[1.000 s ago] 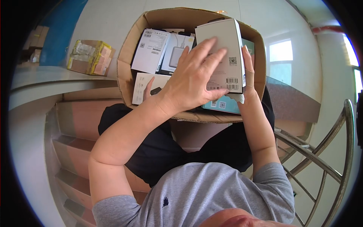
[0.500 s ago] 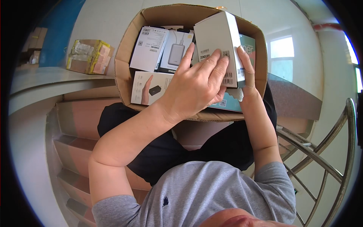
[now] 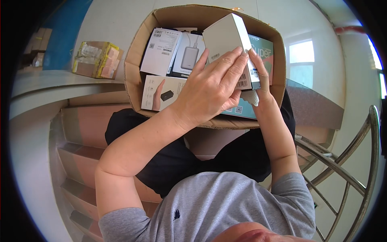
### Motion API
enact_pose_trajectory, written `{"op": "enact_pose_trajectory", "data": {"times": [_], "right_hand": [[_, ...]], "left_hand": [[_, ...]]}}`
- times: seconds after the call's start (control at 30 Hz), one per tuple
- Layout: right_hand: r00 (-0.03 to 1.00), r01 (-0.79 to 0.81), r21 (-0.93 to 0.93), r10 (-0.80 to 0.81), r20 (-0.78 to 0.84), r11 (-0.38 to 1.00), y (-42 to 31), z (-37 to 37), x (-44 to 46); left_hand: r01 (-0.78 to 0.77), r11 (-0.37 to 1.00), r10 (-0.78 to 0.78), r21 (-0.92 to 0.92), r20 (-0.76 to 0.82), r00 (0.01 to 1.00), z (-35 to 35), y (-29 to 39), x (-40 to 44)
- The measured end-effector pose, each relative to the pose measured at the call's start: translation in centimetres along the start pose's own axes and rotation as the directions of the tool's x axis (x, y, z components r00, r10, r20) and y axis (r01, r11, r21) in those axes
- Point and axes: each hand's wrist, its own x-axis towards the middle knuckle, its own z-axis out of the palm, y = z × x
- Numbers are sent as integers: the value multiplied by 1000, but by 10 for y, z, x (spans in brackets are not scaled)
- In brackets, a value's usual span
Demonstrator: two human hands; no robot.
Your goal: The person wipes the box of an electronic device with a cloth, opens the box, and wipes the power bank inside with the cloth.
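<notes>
A white product box [image 3: 225, 38] is tilted up over the open cardboard carton [image 3: 135, 46], held between my two hands. My left hand [image 3: 215, 86] lies across its broad printed face, thumb bent at the lower edge and covering part of the print. Around the box's right side curls my right hand [image 3: 260, 74], its fingertips at the side edge. Below the box a pale textured scrap [image 3: 250, 97] shows by my right palm. In the carton sit a labelled white box [image 3: 160, 50], a box picturing a power bank [image 3: 189, 52] and a box picturing a small black device [image 3: 163, 94].
A teal box marked "Super" [image 3: 262, 48] stands at the carton's right side. On the ledge [image 3: 48, 82] to the left is a taped parcel [image 3: 96, 60]. Pink-and-grey steps [image 3: 82, 161] run down at left, and a metal railing [image 3: 342, 169] is on the right.
The white box has shifted slightly left and turned a little. My right fingers have moved up and left along its edge, and my left hand moved slightly left with it.
</notes>
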Motion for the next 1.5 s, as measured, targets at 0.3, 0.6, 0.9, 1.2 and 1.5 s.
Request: {"op": "enact_pose_trajectory", "data": {"times": [0.3, 0.6, 0.9, 1.2, 1.5], "right_hand": [[984, -127, 67, 134, -120, 990, -16, 20, 5], [964, -208, 73, 217, -157, 976, -25, 24, -4], [964, -242, -8, 240, -117, 970, -24, 20, -3], [873, -390, 816, -110, 475, 425, 62, -82, 14], [975, -188, -157, 203, 85, 970, -13, -13, -10]], "left_hand": [[94, 992, -94, -82, 5, 996, 0, 3, 1], [-8, 999, 14, 47, -140, 990, -3, -25, 4], [524, 620, -503, -584, 217, 837, -18, -37, 18], [635, 346, -620, -691, 340, 707, -24, -28, 21], [597, 392, -530, -699, 358, 768, -13, -30, 13]]}}
